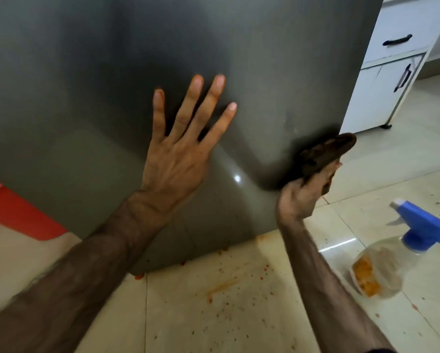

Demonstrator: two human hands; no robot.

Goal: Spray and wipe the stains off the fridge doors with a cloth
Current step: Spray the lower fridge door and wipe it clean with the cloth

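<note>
No brand or writing can be read anywhere. The left hand [174, 159] is laid flat, fingers spread apart, against the smooth grey metal fridge door [91, 80]. The right hand [307, 192] is clamped on a dark brown, rough-textured cloth [323, 154], which is pressed at the door's lower right edge. A clear plastic spray bottle [389, 263] with a blue trigger head stands on the glossy tiled floor [214, 314], which is speckled with orange-red stains [221, 286].

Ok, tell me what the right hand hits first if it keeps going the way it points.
Probably the fridge door: the right hand holds the dark cloth at the door's right edge, so the cloth likely meets it first; depth is unclear.
</note>
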